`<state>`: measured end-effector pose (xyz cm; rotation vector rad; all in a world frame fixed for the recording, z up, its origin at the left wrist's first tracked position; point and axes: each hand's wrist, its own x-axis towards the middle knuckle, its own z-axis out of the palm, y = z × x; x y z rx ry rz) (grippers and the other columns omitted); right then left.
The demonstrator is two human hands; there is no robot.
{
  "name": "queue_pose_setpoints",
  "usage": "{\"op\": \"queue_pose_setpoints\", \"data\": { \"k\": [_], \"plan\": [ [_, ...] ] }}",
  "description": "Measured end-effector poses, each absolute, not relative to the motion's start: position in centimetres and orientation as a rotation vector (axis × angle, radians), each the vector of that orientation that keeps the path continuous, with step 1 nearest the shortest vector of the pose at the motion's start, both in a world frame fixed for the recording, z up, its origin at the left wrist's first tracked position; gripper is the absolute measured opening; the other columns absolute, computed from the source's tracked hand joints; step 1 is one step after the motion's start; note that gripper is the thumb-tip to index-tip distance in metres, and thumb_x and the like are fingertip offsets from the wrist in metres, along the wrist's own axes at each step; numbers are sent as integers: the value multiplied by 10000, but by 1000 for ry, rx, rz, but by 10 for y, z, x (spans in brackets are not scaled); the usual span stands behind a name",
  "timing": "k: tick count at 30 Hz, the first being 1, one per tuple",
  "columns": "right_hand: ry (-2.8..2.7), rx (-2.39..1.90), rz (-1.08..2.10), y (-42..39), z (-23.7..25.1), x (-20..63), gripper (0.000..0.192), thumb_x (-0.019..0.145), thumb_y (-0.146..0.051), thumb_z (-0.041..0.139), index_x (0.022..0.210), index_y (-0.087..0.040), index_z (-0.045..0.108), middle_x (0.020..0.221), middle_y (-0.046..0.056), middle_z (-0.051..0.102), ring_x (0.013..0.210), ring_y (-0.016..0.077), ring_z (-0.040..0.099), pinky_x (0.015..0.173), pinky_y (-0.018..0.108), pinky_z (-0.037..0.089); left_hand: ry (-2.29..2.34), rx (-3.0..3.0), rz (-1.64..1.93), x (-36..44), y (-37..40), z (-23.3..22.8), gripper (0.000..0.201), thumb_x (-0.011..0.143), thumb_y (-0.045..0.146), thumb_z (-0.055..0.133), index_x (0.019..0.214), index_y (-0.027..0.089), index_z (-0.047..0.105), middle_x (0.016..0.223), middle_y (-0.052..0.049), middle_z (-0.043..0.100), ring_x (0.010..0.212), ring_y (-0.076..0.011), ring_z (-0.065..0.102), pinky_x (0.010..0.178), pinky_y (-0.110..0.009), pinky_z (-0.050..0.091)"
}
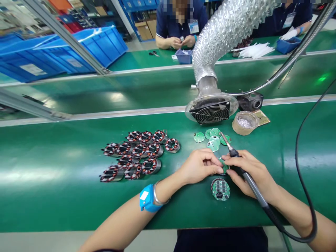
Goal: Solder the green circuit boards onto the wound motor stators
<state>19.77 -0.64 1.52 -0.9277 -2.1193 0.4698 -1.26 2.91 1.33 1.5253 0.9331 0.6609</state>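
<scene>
My left hand [196, 166] pinches the near edge of a round green circuit board [225, 168], mostly covered by fingers. My right hand [254, 171] is closed around a soldering iron [252, 184], its metal tip pointing up and away over loose boards. Fingertips of that hand also touch the board's right side. Just in front lies another round board with black components [221, 190], seated on a motor part. Several loose green circuit boards [214, 143] lie beyond my hands. To the left stand several motor stators [150, 165] with copper windings, grouped in rows.
A fume extractor [211, 110] on a silver duct hangs over the bench. Right of it are a round tub [244, 123] and a black holder [250, 101]. The iron's cable [298, 147] loops at right. Blue bins [97, 45] and two co-workers are across the line.
</scene>
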Motion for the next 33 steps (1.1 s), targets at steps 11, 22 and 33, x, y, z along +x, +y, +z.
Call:
{"op": "queue_pose_setpoints", "data": {
  "k": [11, 22, 33],
  "plan": [
    [-2043, -877, 268, -9, 32, 176, 317, 838, -42, 544, 1098, -223, 561, 792, 4, 683, 745, 169, 612, 762, 346, 525, 1115, 1638, 625, 2, 18, 21, 161, 690, 169, 754, 578, 141, 642, 625, 42, 507, 544, -62, 450, 514, -181, 365],
    [-2307, -972, 443, -17, 8, 191, 258, 891, -129, 504, 1119, -236, 558, 829, 26, 624, 827, 197, 561, 753, 366, 530, 1002, 1683, 646, -7, 14, 20, 64, 768, 165, 636, 711, 139, 623, 733, 3, 532, 616, -82, 505, 549, -189, 421],
    [-2065, -881, 400, -23, 49, 223, 477, 835, -97, 552, 1299, -207, 549, 832, 44, 665, 679, 173, 593, 610, 339, 493, 1080, 1872, 686, -2, 9, 25, 83, 731, 88, 627, 704, 150, 675, 672, 11, 543, 556, -68, 493, 531, -180, 429]
  ]
}}
